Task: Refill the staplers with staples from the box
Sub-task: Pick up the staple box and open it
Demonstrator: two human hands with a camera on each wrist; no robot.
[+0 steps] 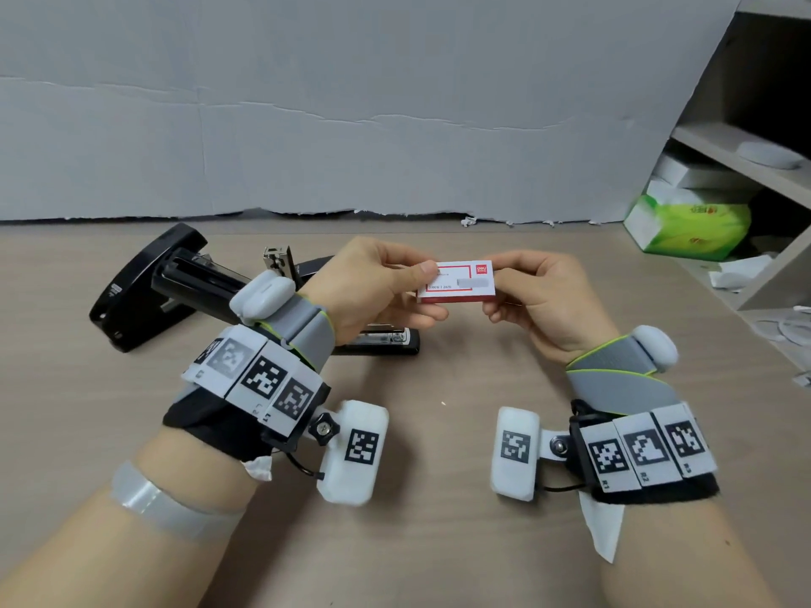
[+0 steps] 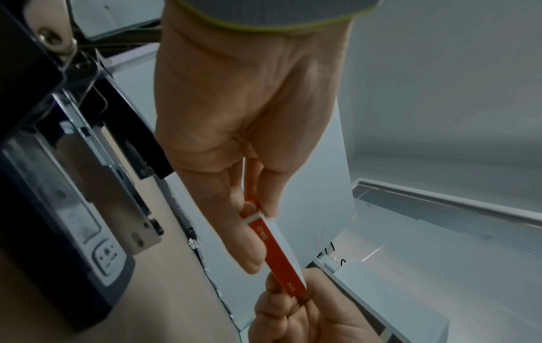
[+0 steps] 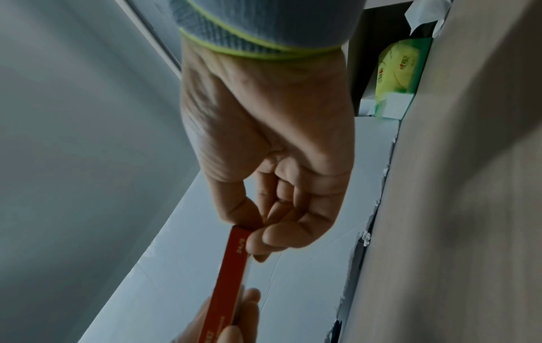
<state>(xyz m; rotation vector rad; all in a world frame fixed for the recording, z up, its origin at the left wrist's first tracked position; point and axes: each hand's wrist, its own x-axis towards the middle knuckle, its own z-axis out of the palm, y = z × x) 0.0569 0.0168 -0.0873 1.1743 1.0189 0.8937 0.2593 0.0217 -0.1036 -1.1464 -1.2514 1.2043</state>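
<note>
The staple box [image 1: 456,280] is white on top with a red rectangular outline, a red logo patch at its right corner, and red sides. The two staplers [image 1: 145,287] at the left are glossy black with silver metal parts. The table [image 1: 439,432] is pale brown wood grain. The wall panel [image 1: 351,103] behind is light grey. On the right shelf, a tissue pack [image 1: 689,226] is bright green and white. The wrist bands [image 1: 614,379] are grey, edged lime, with black-and-white square markers.

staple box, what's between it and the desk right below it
Nothing: in the head view the staple box hangs above bare desk, pinched by the left hand and right hand.
</note>
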